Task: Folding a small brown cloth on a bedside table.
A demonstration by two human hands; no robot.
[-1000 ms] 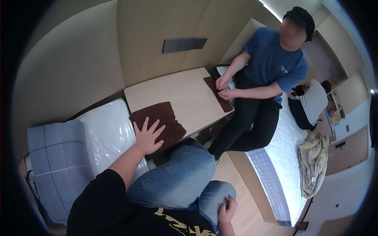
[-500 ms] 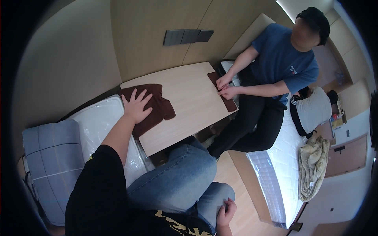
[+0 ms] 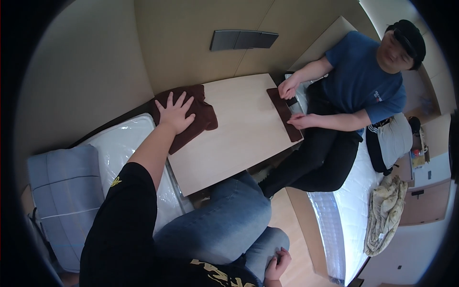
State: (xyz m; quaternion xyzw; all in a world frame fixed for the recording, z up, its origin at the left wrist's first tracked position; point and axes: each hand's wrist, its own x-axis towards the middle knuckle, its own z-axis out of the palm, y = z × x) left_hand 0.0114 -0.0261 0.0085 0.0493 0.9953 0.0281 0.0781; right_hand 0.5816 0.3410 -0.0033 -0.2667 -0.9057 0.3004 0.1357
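My left hand [image 3: 176, 115] lies flat with fingers spread on a dark brown cloth [image 3: 209, 115]. The cloth, creased along its right side, covers the left end of a pale wooden table [image 3: 239, 129]. Down at the bottom, my right hand [image 3: 278, 264] rests on my jeans-clad knee, fingers loosely bent and holding nothing visible. Across the table sits a person in a blue shirt [image 3: 363, 71], whose two hands [image 3: 292, 105] hover apart over a narrow brown cloth strip [image 3: 286, 115] along the table's right edge.
A rolled grey-blue pad [image 3: 67, 191] sits on a plastic-wrapped mattress [image 3: 119, 143] at left. To the right is a white mattress [image 3: 330, 215] with a crumpled beige blanket [image 3: 386, 215]. Another person in a light top [image 3: 394, 138] bends over behind. A wall panel [image 3: 244, 40] is above the table.
The view has shifted slightly, moving the scene rightward. My left hand stays flat on the cloth. The other person's hands, close together before, have moved apart.
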